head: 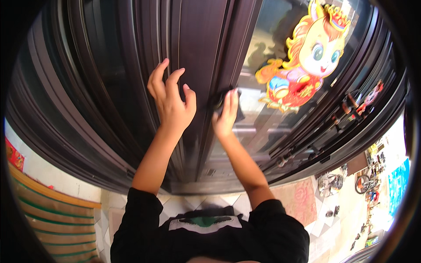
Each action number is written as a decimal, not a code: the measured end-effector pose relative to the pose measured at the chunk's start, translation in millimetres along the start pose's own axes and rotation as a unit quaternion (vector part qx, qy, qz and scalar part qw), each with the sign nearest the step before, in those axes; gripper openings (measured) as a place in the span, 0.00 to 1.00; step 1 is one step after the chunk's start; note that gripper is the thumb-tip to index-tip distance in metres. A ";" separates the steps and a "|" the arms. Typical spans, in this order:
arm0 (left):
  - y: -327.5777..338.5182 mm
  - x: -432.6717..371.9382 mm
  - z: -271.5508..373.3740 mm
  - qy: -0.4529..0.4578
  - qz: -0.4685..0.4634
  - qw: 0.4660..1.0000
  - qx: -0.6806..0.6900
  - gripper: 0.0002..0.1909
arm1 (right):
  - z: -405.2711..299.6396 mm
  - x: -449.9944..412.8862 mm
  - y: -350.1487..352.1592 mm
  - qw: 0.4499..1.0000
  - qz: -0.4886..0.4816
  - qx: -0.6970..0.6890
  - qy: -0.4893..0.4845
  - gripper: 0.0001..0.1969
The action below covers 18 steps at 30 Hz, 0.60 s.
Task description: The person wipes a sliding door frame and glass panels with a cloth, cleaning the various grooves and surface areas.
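Note:
Before me stands a dark brown framed door (199, 42) with glass panels. My left hand (172, 95) is raised at the frame with its fingers apart and curled, holding nothing; whether its fingertips touch the frame cannot be told. My right hand (226, 113) presses a dark cloth (240, 110) against the edge where the frame meets the glass; part of the cloth is hidden under the fingers. To the right of that hand, a cartoon horse sticker (304, 62) with a crown is on the glass.
Wooden steps with green edges (62, 227) lie at lower left. A mat (296, 200) lies on the tiled floor at right, with a bicycle (362, 184) and shoes (333, 212) farther off. A long metal door handle (309, 141) runs along the right side.

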<state>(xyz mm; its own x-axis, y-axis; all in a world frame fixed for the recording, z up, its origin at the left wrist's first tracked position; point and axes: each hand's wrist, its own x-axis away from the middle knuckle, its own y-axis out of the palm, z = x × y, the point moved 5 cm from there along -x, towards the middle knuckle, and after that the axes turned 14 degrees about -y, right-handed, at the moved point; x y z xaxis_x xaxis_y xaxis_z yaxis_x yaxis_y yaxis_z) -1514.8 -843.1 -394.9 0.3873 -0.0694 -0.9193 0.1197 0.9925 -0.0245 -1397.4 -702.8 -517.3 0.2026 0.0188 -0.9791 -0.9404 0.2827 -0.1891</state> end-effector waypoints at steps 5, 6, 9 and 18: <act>-2.2 49.3 -21.8 -0.034 -0.063 0.997 -0.030 0.23 | 3.4 -109.0 -22.3 0.993 0.112 0.039 0.011 0.37; -1.5 62.0 -26.8 -0.031 -0.068 0.997 -0.037 0.23 | 5.8 -107.6 -18.5 0.992 0.119 0.047 0.008 0.36; -0.1 95.2 -44.1 -0.060 -0.106 0.991 -0.056 0.26 | 1.0 -65.0 -6.5 0.993 0.112 0.041 0.022 0.35; 19.1 202.5 -99.9 -0.104 -0.140 0.980 -0.096 0.30 | -19.9 229.9 47.2 0.994 -0.035 0.016 0.102 0.37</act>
<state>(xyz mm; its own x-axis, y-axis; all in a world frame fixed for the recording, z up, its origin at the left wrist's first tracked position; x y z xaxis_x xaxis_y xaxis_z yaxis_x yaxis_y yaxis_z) -1525.5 -828.2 -620.8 0.5445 -0.3414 -0.7661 0.0823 0.9307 -0.3563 -1400.6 -704.2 -752.8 0.2038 -0.1955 -0.9593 -0.9161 0.3074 -0.2573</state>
